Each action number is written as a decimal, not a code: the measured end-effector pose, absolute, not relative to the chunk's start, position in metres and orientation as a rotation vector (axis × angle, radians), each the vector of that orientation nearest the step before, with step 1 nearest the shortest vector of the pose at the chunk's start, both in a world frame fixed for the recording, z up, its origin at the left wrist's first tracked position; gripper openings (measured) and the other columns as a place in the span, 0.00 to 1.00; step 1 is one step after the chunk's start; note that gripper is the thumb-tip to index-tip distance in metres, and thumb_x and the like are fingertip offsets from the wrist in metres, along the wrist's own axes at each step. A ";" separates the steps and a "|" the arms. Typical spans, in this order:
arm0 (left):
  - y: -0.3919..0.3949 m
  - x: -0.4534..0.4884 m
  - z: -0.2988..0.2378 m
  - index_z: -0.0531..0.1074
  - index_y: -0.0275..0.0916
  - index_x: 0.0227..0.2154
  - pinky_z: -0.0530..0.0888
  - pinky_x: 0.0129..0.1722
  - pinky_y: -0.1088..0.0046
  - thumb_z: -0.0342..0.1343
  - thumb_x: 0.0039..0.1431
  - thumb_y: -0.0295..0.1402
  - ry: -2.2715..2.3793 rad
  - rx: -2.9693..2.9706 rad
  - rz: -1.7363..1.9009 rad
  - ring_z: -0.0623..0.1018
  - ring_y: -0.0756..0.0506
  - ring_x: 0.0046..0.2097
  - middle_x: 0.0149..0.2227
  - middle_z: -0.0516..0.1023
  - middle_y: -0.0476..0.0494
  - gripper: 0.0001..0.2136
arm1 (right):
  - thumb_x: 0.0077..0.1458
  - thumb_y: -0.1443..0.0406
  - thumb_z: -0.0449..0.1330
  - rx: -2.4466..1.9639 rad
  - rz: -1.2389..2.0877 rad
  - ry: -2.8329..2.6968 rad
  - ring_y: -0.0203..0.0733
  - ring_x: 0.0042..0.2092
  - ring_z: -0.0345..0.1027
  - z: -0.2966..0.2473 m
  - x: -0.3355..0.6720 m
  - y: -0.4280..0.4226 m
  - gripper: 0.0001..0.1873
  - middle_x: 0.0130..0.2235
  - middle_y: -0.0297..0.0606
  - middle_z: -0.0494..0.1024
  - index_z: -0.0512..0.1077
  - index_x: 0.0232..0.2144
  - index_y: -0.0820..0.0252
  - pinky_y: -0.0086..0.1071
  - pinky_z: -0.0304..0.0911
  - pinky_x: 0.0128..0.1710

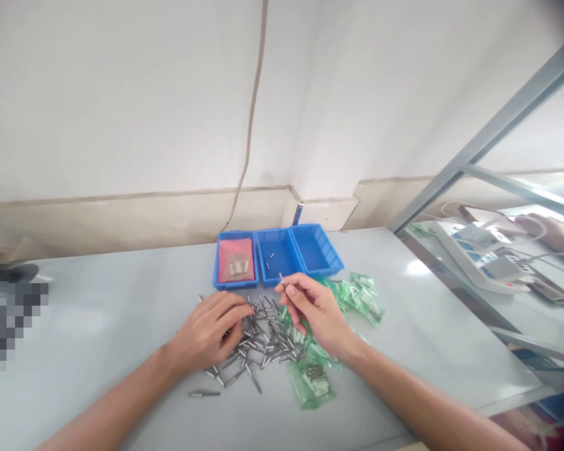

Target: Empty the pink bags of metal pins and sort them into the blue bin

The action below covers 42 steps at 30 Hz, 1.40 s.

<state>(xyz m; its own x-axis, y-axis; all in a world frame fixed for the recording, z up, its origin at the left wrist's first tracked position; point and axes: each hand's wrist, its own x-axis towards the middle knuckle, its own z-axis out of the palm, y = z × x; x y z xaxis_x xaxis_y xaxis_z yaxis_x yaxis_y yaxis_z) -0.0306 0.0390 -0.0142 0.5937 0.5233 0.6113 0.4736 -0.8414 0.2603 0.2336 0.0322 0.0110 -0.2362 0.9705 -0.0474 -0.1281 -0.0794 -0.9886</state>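
My right hand (317,310) is closed in a pinch on a thin metal pin (282,279), held upright in front of the blue trays. A heap of loose metal pins (272,344), dark at one end and shiny at the other, lies between my hands. Over its left side rests my left hand (211,329), fingers bent, with the thumb apart from the index finger. Its palm hides some of the pins. Several green plastic bags (310,385) of similar pins lie under and beside my right hand.
Behind the heap stand three blue trays. The left tray (215,275) contains a pink sheet and a clear bag; the middle tray (282,241) contains a few pins; the right one (314,244) stands beside it. A metal frame (479,144), power strip (479,269) and another person's hand (545,232) are at right.
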 end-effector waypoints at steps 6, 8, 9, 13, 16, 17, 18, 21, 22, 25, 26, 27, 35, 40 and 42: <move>0.040 -0.030 -0.014 0.76 0.38 0.50 0.77 0.45 0.65 0.52 0.71 0.21 0.872 2.750 1.061 0.79 0.43 0.43 0.45 0.82 0.39 0.12 | 0.69 0.52 0.65 -1.007 1.556 -1.145 0.30 0.23 0.65 0.012 0.233 0.035 0.12 0.37 0.32 0.77 0.77 0.45 0.53 0.22 0.59 0.14; 0.040 -0.029 -0.013 0.76 0.38 0.50 0.77 0.44 0.66 0.51 0.71 0.21 0.874 2.756 1.058 0.79 0.43 0.43 0.44 0.82 0.39 0.12 | 0.69 0.52 0.65 -1.022 1.525 -1.149 0.30 0.23 0.66 0.011 0.233 0.035 0.12 0.38 0.33 0.78 0.76 0.44 0.53 0.22 0.59 0.13; 0.040 -0.029 -0.013 0.76 0.38 0.50 0.77 0.44 0.66 0.51 0.71 0.22 0.875 2.760 1.055 0.79 0.43 0.42 0.44 0.82 0.39 0.12 | 0.69 0.53 0.65 -1.040 1.498 -1.162 0.30 0.22 0.65 0.011 0.233 0.034 0.12 0.37 0.32 0.78 0.76 0.44 0.53 0.22 0.59 0.13; 0.039 -0.029 -0.013 0.76 0.38 0.50 0.76 0.45 0.66 0.51 0.72 0.22 0.876 2.763 1.043 0.78 0.44 0.43 0.44 0.82 0.40 0.12 | 0.69 0.54 0.66 -1.132 1.342 -1.259 0.31 0.19 0.61 0.012 0.233 0.032 0.10 0.25 0.25 0.70 0.75 0.43 0.52 0.23 0.60 0.14; 0.040 -0.030 -0.006 0.76 0.38 0.50 0.76 0.48 0.65 0.51 0.73 0.22 0.886 2.721 1.013 0.78 0.43 0.45 0.46 0.81 0.40 0.11 | 0.67 0.56 0.68 -1.160 1.240 -1.329 0.30 0.20 0.62 0.012 0.233 0.030 0.08 0.29 0.27 0.70 0.76 0.41 0.52 0.23 0.61 0.14; 0.039 -0.030 -0.001 0.76 0.39 0.51 0.76 0.50 0.64 0.51 0.74 0.23 0.892 2.699 0.986 0.78 0.43 0.47 0.47 0.81 0.40 0.10 | 0.67 0.57 0.68 -1.162 1.217 -1.348 0.30 0.21 0.62 0.013 0.233 0.029 0.08 0.32 0.28 0.71 0.76 0.41 0.52 0.23 0.61 0.14; 0.038 -0.030 0.005 0.75 0.39 0.51 0.75 0.52 0.63 0.51 0.75 0.25 0.914 2.673 0.933 0.78 0.42 0.48 0.49 0.81 0.40 0.10 | 0.67 0.57 0.68 -1.163 1.199 -1.365 0.30 0.21 0.62 0.013 0.232 0.029 0.08 0.33 0.29 0.71 0.76 0.40 0.52 0.23 0.61 0.14; 0.027 -0.030 0.025 0.75 0.41 0.57 0.76 0.55 0.58 0.52 0.78 0.34 0.937 2.663 0.687 0.77 0.39 0.54 0.55 0.79 0.38 0.12 | 0.67 0.58 0.68 -1.169 1.164 -1.385 0.30 0.22 0.62 0.012 0.233 0.030 0.07 0.33 0.29 0.70 0.76 0.40 0.52 0.24 0.62 0.14; 0.021 -0.031 0.031 0.74 0.43 0.60 0.76 0.55 0.56 0.54 0.78 0.41 0.946 2.676 0.589 0.76 0.37 0.56 0.58 0.77 0.38 0.15 | 0.67 0.58 0.67 -1.172 1.162 -1.385 0.30 0.22 0.62 0.012 0.233 0.030 0.07 0.33 0.29 0.70 0.76 0.40 0.52 0.24 0.62 0.14; -0.004 -0.036 0.038 0.67 0.47 0.69 0.74 0.59 0.47 0.57 0.69 0.60 0.976 2.776 0.415 0.73 0.31 0.61 0.66 0.73 0.37 0.34 | 0.68 0.57 0.67 -1.177 1.159 -1.379 0.31 0.22 0.62 0.011 0.234 0.032 0.07 0.32 0.28 0.69 0.76 0.40 0.52 0.24 0.61 0.14; -0.014 -0.038 0.036 0.65 0.46 0.71 0.73 0.60 0.45 0.57 0.64 0.66 0.966 2.833 0.397 0.72 0.29 0.63 0.68 0.72 0.36 0.41 | 0.68 0.57 0.67 -1.179 1.156 -1.377 0.30 0.21 0.62 0.011 0.234 0.032 0.07 0.32 0.28 0.69 0.75 0.40 0.52 0.24 0.61 0.14; -0.022 -0.041 0.033 0.63 0.45 0.73 0.72 0.62 0.43 0.56 0.60 0.71 0.961 2.894 0.388 0.70 0.27 0.65 0.69 0.70 0.35 0.47 | 0.68 0.57 0.66 -1.180 1.152 -1.375 0.30 0.21 0.62 0.011 0.234 0.032 0.07 0.32 0.28 0.69 0.75 0.40 0.53 0.24 0.61 0.14; -0.043 -0.060 -0.012 0.57 0.39 0.76 0.38 0.75 0.39 0.50 0.55 0.77 1.218 3.078 0.470 0.60 0.24 0.73 0.76 0.59 0.32 0.57 | 0.69 0.57 0.65 -1.183 1.154 -1.384 0.29 0.20 0.62 0.011 0.233 0.032 0.07 0.32 0.28 0.69 0.75 0.41 0.53 0.24 0.61 0.15; -0.029 -0.067 -0.026 0.49 0.43 0.79 0.42 0.74 0.35 0.54 0.57 0.74 1.269 2.921 0.388 0.54 0.22 0.76 0.78 0.52 0.36 0.56 | 0.69 0.57 0.65 -1.184 1.141 -1.401 0.30 0.21 0.62 0.011 0.233 0.030 0.07 0.33 0.28 0.69 0.75 0.41 0.53 0.24 0.61 0.15; -0.023 -0.070 -0.029 0.48 0.45 0.79 0.41 0.74 0.33 0.53 0.55 0.76 1.260 2.886 0.352 0.52 0.21 0.77 0.79 0.50 0.37 0.58 | 0.69 0.57 0.65 -1.183 1.133 -1.396 0.30 0.21 0.62 0.011 0.234 0.030 0.07 0.33 0.28 0.69 0.75 0.41 0.53 0.25 0.61 0.15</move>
<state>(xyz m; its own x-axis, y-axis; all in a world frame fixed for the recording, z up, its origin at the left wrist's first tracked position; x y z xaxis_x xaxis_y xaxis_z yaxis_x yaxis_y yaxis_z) -0.0697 -0.0233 -0.0287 0.6589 0.7214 0.2130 0.7274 -0.6832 0.0637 0.2336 0.0299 0.0114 -0.0816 0.9923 0.0935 0.1125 0.1024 -0.9884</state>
